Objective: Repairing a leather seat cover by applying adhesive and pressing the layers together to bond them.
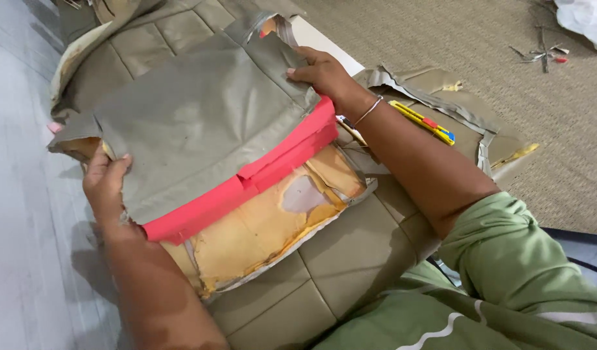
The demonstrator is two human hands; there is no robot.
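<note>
Cover piece [195,123], grey, red-edged: gripped by left hand [107,185] and right hand [324,74] over worn seat cushion [272,220]. Step: fitting, judged. Next needs edges aligned. Cutter [428,123] lies nearby.

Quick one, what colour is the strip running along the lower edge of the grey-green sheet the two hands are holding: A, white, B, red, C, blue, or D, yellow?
B: a red strip edges the grey-green sheet held by the left hand and right hand, above the worn yellowish foam panel.
</note>
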